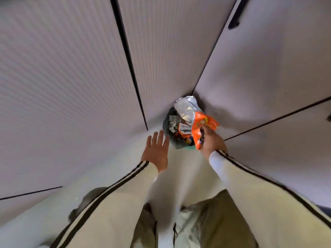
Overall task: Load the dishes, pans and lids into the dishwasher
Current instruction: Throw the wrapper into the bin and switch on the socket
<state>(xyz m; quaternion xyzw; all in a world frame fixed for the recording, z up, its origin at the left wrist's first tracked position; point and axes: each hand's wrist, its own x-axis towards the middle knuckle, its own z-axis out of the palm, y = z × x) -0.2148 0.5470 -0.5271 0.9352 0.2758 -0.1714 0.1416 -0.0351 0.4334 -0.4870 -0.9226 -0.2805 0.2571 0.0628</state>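
- Person stands over a bin (167,128) set in the corner where two runs of cabinet doors meet.
- Left hand (156,151): flat, palm down, fingers straight and a little spread, holding nothing.
- Left fingertips (166,139) are just beside the near-left rim of the bin; I cannot tell whether they touch it.
- Right hand (212,142): fingers curled, gripping an orange wrapper (203,123) by its lower part.
- The wrapper sticks up and forward from the right hand, over the right side of the bin's mouth.
- Hands are apart, one on each side of the bin, left lower-left and right lower-right.
- The bin has a dark liner and is full to the top with packets and scraps; a crumpled silver foil bag (186,106) stands out at the far side.
- The foil bag sits just behind the orange wrapper, touching or nearly so.
- Both arms are in cream sleeves (125,183) with dark stripes along them.
- Left doors (62,86) are pale and ribbed; right doors (268,68) are pale and plain, with a black handle (236,15) high up.
- The floor (186,169) is pale and blurred between the arms.
- Khaki trousers (220,221) show at the bottom.
- Where the dishes, pans, lids and dishwasher are: cannot tell from here.
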